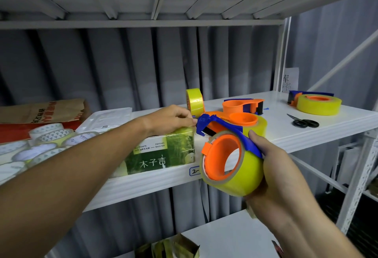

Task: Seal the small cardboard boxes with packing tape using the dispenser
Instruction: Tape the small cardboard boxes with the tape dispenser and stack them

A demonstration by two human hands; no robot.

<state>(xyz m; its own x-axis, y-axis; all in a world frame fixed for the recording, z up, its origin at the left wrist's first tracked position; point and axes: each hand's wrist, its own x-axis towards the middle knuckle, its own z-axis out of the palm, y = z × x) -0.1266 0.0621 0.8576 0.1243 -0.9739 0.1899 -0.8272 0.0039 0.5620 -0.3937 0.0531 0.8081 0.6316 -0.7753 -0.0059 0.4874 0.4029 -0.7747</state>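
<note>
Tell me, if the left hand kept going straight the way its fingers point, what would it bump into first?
Probably the blue and orange tape dispenser just past the left hand's fingertips, on the shelf; depth is hard to judge, so it might slip behind it.
</note>
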